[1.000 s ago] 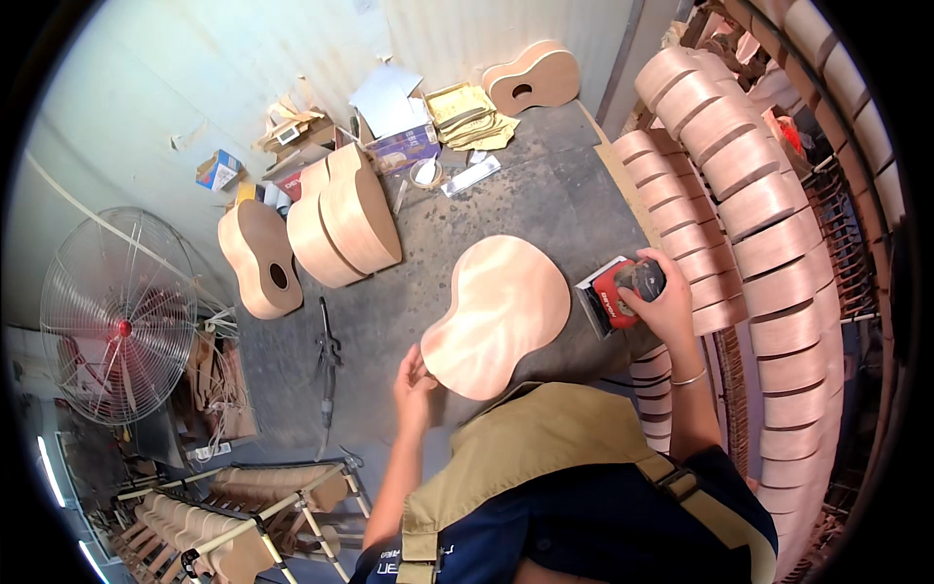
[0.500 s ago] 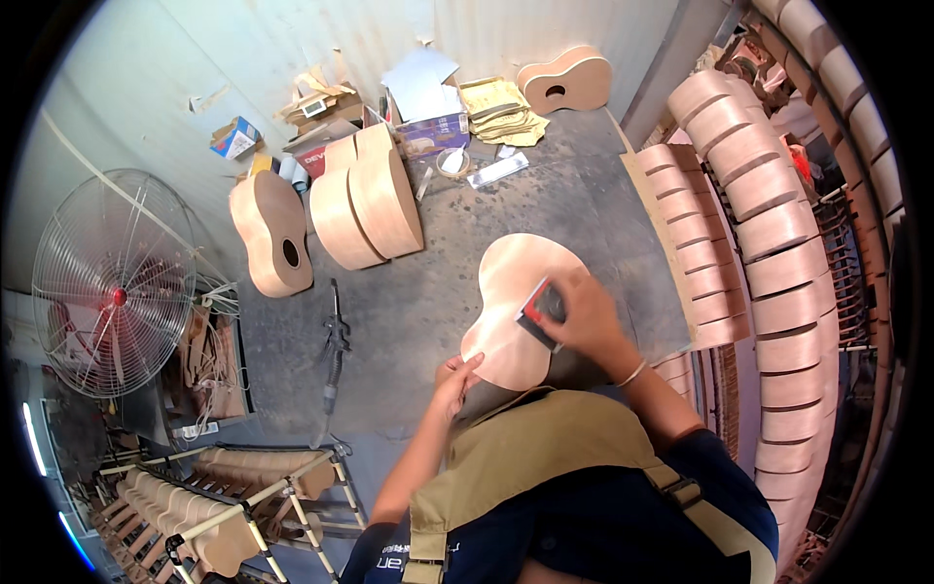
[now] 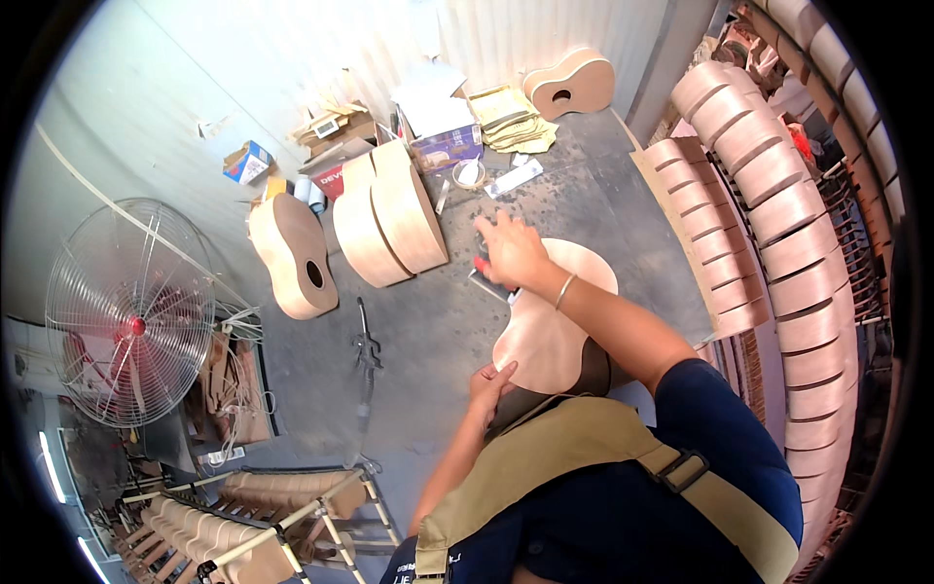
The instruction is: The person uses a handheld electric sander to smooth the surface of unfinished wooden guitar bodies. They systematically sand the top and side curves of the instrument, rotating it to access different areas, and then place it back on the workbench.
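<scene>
Sander at the Guitar Body's Left Edge

A pale wooden guitar body (image 3: 538, 352) lies flat at the near side of a dark workbench (image 3: 637, 209), right by the person's tan apron (image 3: 545, 443). The left hand (image 3: 488, 385) pinches its near left edge, thumb on top and the other fingers mostly hidden. The right hand (image 3: 518, 253), its forearm crossing above the wood, is partly closed over a red-and-dark sander (image 3: 494, 286), mostly covered by the palm, at the body's left edge.

Left on the bench lies a black hand tool (image 3: 366, 347); beyond it stand two bodies side by side (image 3: 413, 212) and one with a sound hole (image 3: 280, 241). Yellow sheets (image 3: 511, 119) are piled at the far side. A fan (image 3: 136, 326) stands at far left; long rows of curved wooden pieces (image 3: 788, 258) fill the right.
</scene>
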Available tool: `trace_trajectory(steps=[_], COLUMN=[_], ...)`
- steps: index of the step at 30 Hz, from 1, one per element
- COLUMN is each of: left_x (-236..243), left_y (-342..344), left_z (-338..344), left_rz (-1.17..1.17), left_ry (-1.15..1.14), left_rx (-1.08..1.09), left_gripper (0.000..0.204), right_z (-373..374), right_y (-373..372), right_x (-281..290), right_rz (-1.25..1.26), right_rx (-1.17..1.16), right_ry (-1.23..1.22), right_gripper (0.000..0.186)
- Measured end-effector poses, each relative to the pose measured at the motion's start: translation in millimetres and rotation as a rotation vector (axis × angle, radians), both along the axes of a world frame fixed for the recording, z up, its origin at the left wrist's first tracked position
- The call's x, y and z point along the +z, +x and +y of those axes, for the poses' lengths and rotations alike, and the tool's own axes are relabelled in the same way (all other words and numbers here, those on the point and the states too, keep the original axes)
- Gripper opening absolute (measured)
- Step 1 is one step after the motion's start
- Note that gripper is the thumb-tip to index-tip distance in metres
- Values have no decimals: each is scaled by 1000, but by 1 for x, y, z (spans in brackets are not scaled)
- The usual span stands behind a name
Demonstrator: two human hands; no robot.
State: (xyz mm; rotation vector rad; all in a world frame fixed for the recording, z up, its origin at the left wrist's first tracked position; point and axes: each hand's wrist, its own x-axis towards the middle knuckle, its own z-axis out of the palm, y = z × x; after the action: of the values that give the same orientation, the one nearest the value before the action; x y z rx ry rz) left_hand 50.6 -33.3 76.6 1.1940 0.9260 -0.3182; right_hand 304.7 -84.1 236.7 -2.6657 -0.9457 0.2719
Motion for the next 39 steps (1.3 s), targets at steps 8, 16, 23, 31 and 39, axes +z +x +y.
trace_trajectory(steps=[8,16,23,31,39], left_x=[-30,-24,-49,-69,-56], left_y=[0,-1,-6,-8,-4], left_z=[4,1,12,12,15], left_rz=[-117,-180,-231,-216,-230], left_ry=[-77,-199,-221,-244,-290], left_rx=[-47,25,-30,4,-18], left_gripper=[32,28,23,28,32], right_z=[-16,-54,-94,-157,-226], right_y=[6,67,-2,6,-28], right_x=[-23,-17,-22,-19,-17], right_rz=[-132,-174,-54,-99,-142], right_rx=[-65,-189,-11,-383,-586], right_ry=[45,220,242,237,215], right_gripper=[65,58,54,60,56])
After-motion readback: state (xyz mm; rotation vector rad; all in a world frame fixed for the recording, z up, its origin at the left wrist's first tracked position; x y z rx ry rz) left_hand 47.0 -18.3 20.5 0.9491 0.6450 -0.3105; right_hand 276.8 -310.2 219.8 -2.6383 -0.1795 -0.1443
